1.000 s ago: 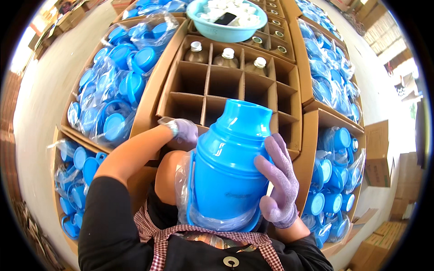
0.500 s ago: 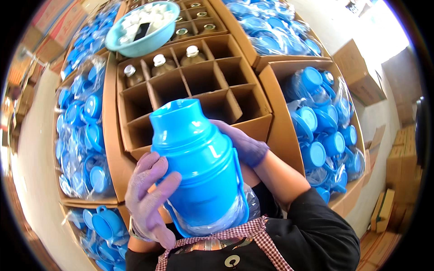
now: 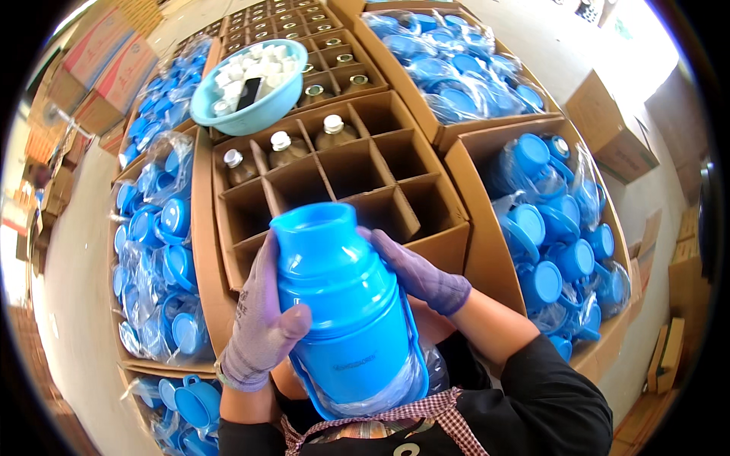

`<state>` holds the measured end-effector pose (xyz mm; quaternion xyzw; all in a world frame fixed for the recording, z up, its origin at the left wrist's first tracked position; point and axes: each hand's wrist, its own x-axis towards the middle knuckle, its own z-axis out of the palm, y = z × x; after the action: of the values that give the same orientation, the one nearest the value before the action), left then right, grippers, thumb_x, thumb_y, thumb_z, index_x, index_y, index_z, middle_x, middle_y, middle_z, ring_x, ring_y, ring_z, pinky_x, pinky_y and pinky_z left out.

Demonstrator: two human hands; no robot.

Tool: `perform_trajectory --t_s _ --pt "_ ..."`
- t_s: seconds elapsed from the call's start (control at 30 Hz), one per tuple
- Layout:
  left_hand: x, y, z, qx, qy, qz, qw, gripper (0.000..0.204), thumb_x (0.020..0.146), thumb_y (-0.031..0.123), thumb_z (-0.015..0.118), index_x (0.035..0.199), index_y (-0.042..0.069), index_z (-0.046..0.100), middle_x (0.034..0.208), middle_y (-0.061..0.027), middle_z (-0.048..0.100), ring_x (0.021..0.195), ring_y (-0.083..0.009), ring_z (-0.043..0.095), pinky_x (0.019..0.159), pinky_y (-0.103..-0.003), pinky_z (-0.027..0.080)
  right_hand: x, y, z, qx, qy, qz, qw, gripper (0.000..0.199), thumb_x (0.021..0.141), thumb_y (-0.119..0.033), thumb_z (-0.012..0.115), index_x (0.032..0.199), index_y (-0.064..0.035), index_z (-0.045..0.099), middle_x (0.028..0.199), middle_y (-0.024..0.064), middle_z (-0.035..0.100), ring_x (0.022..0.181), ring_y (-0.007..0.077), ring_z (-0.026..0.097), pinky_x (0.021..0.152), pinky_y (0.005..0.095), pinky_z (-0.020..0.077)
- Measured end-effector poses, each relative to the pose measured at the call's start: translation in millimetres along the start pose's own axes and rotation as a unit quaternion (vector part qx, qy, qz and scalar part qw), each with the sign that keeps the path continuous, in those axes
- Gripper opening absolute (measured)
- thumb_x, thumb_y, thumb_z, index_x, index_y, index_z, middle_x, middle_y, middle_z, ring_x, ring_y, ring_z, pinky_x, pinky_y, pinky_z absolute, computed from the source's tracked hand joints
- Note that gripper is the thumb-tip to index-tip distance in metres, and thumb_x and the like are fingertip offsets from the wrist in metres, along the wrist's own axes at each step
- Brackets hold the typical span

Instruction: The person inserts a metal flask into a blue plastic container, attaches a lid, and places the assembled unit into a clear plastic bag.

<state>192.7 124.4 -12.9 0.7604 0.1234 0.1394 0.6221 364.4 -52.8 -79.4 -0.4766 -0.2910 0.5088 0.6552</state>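
A shiny blue thermos flask shell [image 3: 342,304] stands in front of my body, its open neck pointing up and away. Clear plastic film [image 3: 388,399] is bunched round its bottom, and a blue carrying handle hangs along its side. My left hand [image 3: 266,319], in a purple work glove, presses its palm and thumb against the left side. From the right, my gloved right hand [image 3: 418,277] grips the shoulder, its fingertips partly hidden behind the shell. Just beyond is a divided cardboard box [image 3: 342,247] with several glass liners [image 3: 285,152] topped by white caps.
A light blue basin [image 3: 262,118] of white caps, with a dark phone-like object, sits on another divided box. Open cartons of film-wrapped blue thermos parts flank me at left [image 3: 163,251] and right [image 3: 563,228]. More cartons [image 3: 612,129] stand on the floor.
My left hand has shifted from spread fingers at the shell's front to wrapping its left side. The shell sits slightly lower and further right in view, as does the whole scene.
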Motion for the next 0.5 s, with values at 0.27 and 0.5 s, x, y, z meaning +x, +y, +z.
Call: perform_trajectory --t_s 0.27,0.5 --pt "64.3 -137.5 -84.1 -0.509 0.053 -0.084 0.855 0.106 0.085 0.061 0.077 0.159 0.002 0.028 0.152 -0.0226 0.049 0.134 -0.0373 0.056 0.112 -0.051 0.049 172.0 -58.0 -8.5 -0.277 -0.18 -0.195 0.924 0.053 0.111 -0.046 0.041 0.148 -0.0094 0.051 0.142 0.0185 0.055 0.137 0.0274 0.05 0.118 0.0388 0.0359" --pt "87.0 -187.3 -77.3 -0.578 0.053 -0.064 0.812 0.089 0.092 0.043 0.076 0.158 0.005 0.031 0.152 -0.0194 0.049 0.133 -0.0386 0.056 0.106 -0.053 0.053 345.3 32.7 -190.8 -0.724 0.177 0.014 0.667 0.075 0.077 -0.051 0.081 0.127 0.0015 0.061 0.125 0.0247 0.067 0.116 0.0397 0.066 0.104 0.0455 0.0514"
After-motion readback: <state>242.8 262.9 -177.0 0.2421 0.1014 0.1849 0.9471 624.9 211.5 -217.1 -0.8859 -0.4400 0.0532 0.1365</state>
